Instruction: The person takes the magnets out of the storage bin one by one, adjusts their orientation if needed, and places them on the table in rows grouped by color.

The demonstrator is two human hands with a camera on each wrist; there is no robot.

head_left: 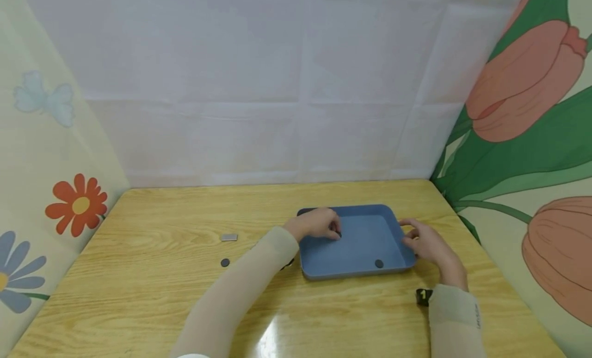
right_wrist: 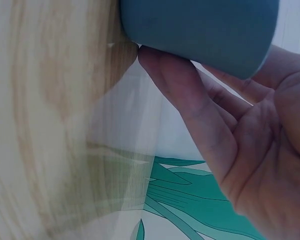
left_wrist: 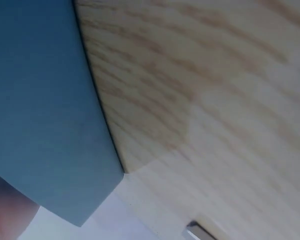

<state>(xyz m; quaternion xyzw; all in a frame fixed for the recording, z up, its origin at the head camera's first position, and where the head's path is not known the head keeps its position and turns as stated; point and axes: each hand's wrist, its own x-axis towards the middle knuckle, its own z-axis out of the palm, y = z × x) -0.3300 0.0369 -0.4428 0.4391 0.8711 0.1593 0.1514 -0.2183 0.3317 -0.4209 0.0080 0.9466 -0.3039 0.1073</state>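
A shallow blue tray (head_left: 363, 240) lies on the wooden table. My left hand (head_left: 318, 223) reaches over its left wall, fingers curled, pinching a small dark piece (head_left: 339, 234) mostly hidden by the fingertips. Another dark round disc (head_left: 379, 264) lies on the tray floor near the front right. At the tray's right end, my right hand (head_left: 431, 246) grips the wall. In the right wrist view, its fingers (right_wrist: 182, 82) lie against the outside and underside of the tray (right_wrist: 200, 35). The left wrist view shows mostly the tray's outer wall (left_wrist: 45, 100).
Left of the tray, a small grey rectangular piece (head_left: 229, 237) and a dark round disc (head_left: 225, 262) lie on the table (head_left: 176, 214). A white cloth (head_left: 222, 91) hangs behind. Flower-printed panels (head_left: 522, 91) stand at both sides. A black strap (head_left: 423, 297) is near the right wrist.
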